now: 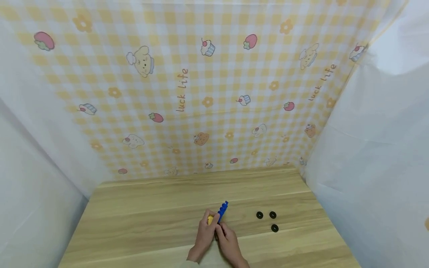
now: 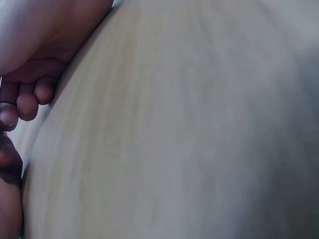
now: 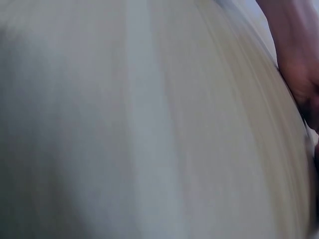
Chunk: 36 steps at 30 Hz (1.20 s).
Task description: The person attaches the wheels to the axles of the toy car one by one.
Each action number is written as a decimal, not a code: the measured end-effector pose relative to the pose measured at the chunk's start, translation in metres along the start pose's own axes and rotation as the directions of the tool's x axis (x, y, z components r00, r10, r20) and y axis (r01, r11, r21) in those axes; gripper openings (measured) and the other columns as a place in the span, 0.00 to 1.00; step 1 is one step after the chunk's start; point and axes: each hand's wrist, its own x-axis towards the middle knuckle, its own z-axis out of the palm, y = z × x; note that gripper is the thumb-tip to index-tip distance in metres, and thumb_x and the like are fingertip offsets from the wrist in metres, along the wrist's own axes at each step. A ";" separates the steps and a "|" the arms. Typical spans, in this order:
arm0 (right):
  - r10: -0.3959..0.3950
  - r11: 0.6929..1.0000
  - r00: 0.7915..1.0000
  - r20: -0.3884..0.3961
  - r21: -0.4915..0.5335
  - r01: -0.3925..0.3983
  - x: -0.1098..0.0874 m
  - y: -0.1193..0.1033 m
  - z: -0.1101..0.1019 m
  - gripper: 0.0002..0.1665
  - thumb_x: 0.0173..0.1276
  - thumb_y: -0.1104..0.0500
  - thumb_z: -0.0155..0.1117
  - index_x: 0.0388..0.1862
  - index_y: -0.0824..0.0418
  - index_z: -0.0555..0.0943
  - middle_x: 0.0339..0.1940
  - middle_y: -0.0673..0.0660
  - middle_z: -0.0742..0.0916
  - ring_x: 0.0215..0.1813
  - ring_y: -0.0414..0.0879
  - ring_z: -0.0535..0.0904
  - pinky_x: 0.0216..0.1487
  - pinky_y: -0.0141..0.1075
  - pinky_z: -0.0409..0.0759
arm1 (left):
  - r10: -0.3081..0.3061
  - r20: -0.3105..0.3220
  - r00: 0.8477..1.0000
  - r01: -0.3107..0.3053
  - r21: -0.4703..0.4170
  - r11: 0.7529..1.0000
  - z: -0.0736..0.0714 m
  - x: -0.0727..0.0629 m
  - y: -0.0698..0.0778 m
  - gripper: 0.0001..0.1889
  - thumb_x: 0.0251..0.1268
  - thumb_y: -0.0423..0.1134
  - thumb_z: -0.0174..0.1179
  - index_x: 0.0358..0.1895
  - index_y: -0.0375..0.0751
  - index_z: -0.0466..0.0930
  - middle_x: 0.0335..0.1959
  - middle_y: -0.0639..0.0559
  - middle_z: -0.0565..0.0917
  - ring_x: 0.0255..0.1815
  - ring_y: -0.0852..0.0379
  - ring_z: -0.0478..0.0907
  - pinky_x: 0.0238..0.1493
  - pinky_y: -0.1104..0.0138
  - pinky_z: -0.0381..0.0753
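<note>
In the head view my left hand [image 1: 205, 233] grips a blue and yellow building toy. Its long, narrow blue part [image 1: 222, 211] with a notched edge sticks out beyond the fingers, pointing away from me, and a yellow part [image 1: 210, 220] shows between thumb and fingers. My right hand [image 1: 229, 243] meets the left at the toy's near end, thumb and fingers pinching a small black piece [image 1: 216, 237] there, mostly hidden by both hands. In the left wrist view, curled fingertips [image 2: 27, 106] show at the left edge. The right wrist view catches only part of a hand [image 3: 299, 74].
To the right of the hands, three black rings [image 1: 259, 215] like small toy tyres lie flat on the wood-grain table [image 1: 151, 212]. A yellow checked cloth [image 1: 228, 82] hangs behind the table, with white sheets [image 1: 368, 141] at both sides.
</note>
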 end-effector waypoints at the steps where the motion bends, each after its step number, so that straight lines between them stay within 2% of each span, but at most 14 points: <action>1: -0.020 1.000 1.000 -0.016 -0.010 0.020 0.000 0.000 0.002 0.13 0.78 0.52 0.55 0.30 0.52 0.76 0.22 0.49 0.78 0.25 0.31 0.70 0.28 0.26 0.70 | -0.006 -0.008 1.000 0.006 -0.018 1.000 0.000 0.001 -0.004 0.10 0.75 0.45 0.57 0.42 0.41 0.75 0.26 0.55 0.72 0.24 0.65 0.67 0.24 0.73 0.67; 4: -0.063 0.997 0.997 -0.055 -0.048 0.060 0.000 0.001 0.007 0.13 0.76 0.51 0.58 0.29 0.48 0.76 0.21 0.44 0.78 0.24 0.30 0.70 0.27 0.26 0.70 | -0.018 -0.031 0.999 0.015 -0.083 0.996 -0.002 0.005 -0.013 0.11 0.73 0.43 0.59 0.45 0.38 0.75 0.28 0.55 0.74 0.23 0.65 0.70 0.22 0.72 0.69; 7: -0.073 0.996 0.995 -0.073 -0.052 0.069 0.000 -0.001 0.009 0.12 0.76 0.52 0.58 0.29 0.48 0.77 0.22 0.45 0.80 0.25 0.30 0.71 0.28 0.26 0.70 | -0.017 -0.029 0.999 0.013 -0.125 0.992 -0.005 0.006 -0.016 0.14 0.72 0.43 0.60 0.47 0.35 0.74 0.30 0.54 0.77 0.25 0.65 0.73 0.24 0.71 0.72; 12: -0.001 1.000 0.999 -0.044 0.018 0.002 -0.002 -0.005 0.008 0.15 0.79 0.54 0.53 0.30 0.56 0.78 0.22 0.56 0.82 0.25 0.32 0.72 0.29 0.27 0.72 | -0.019 -0.056 0.998 0.011 -0.151 0.988 -0.007 0.006 -0.017 0.18 0.67 0.44 0.65 0.51 0.36 0.76 0.38 0.47 0.83 0.34 0.63 0.78 0.34 0.71 0.77; 16: 0.050 0.997 0.999 -0.011 0.062 -0.049 -0.001 -0.003 0.006 0.19 0.81 0.56 0.48 0.33 0.65 0.77 0.24 0.68 0.81 0.24 0.33 0.72 0.28 0.28 0.74 | -0.040 -0.078 0.996 0.027 -0.161 0.987 -0.009 0.007 -0.015 0.22 0.66 0.46 0.67 0.56 0.38 0.75 0.41 0.45 0.84 0.37 0.63 0.81 0.39 0.72 0.77; 19: 0.053 0.993 0.999 0.006 0.104 -0.053 0.001 -0.003 0.003 0.18 0.82 0.58 0.47 0.35 0.68 0.77 0.25 0.71 0.80 0.23 0.33 0.71 0.27 0.29 0.74 | -0.058 -0.076 0.995 0.043 -0.189 0.981 -0.011 0.009 -0.014 0.23 0.68 0.48 0.63 0.58 0.37 0.74 0.37 0.46 0.86 0.33 0.62 0.81 0.35 0.71 0.78; 24: 0.083 0.982 0.997 0.005 0.170 -0.082 0.000 -0.006 0.000 0.17 0.81 0.55 0.48 0.38 0.64 0.77 0.24 0.63 0.80 0.22 0.34 0.72 0.25 0.29 0.75 | -0.090 -0.055 0.994 0.073 -0.249 0.966 -0.012 0.010 -0.012 0.25 0.73 0.51 0.57 0.59 0.31 0.75 0.30 0.51 0.84 0.28 0.60 0.80 0.31 0.70 0.78; 28: 0.103 0.974 0.995 0.012 0.204 -0.103 -0.001 -0.008 -0.003 0.20 0.82 0.53 0.48 0.39 0.67 0.78 0.25 0.59 0.80 0.22 0.36 0.73 0.25 0.30 0.75 | -0.102 -0.051 0.994 0.085 -0.263 0.961 -0.011 0.010 -0.013 0.25 0.74 0.50 0.56 0.56 0.29 0.78 0.28 0.53 0.85 0.31 0.60 0.82 0.35 0.70 0.78; 30: 0.139 0.962 0.990 0.025 0.236 -0.141 -0.001 -0.008 -0.006 0.22 0.82 0.51 0.47 0.40 0.68 0.77 0.25 0.58 0.80 0.23 0.37 0.73 0.25 0.30 0.75 | -0.103 -0.043 0.994 0.087 -0.277 0.957 -0.010 0.010 -0.012 0.25 0.74 0.50 0.56 0.55 0.28 0.78 0.29 0.52 0.86 0.31 0.60 0.83 0.37 0.70 0.79; 32: 0.195 0.945 0.980 0.027 0.262 -0.195 -0.003 -0.009 -0.009 0.25 0.82 0.49 0.46 0.41 0.70 0.77 0.26 0.57 0.80 0.23 0.38 0.73 0.26 0.30 0.75 | -0.111 -0.023 0.994 0.099 -0.306 0.947 -0.009 0.010 -0.012 0.25 0.73 0.50 0.57 0.54 0.26 0.77 0.30 0.50 0.86 0.30 0.58 0.84 0.36 0.68 0.82; 36: 0.338 0.889 0.941 0.016 0.323 -0.325 -0.012 -0.006 -0.026 0.27 0.82 0.45 0.44 0.40 0.70 0.75 0.27 0.52 0.79 0.24 0.40 0.74 0.26 0.31 0.76 | -0.122 0.022 0.992 0.121 -0.363 0.924 -0.008 0.008 -0.012 0.27 0.74 0.48 0.56 0.54 0.21 0.75 0.30 0.46 0.84 0.26 0.57 0.82 0.33 0.65 0.84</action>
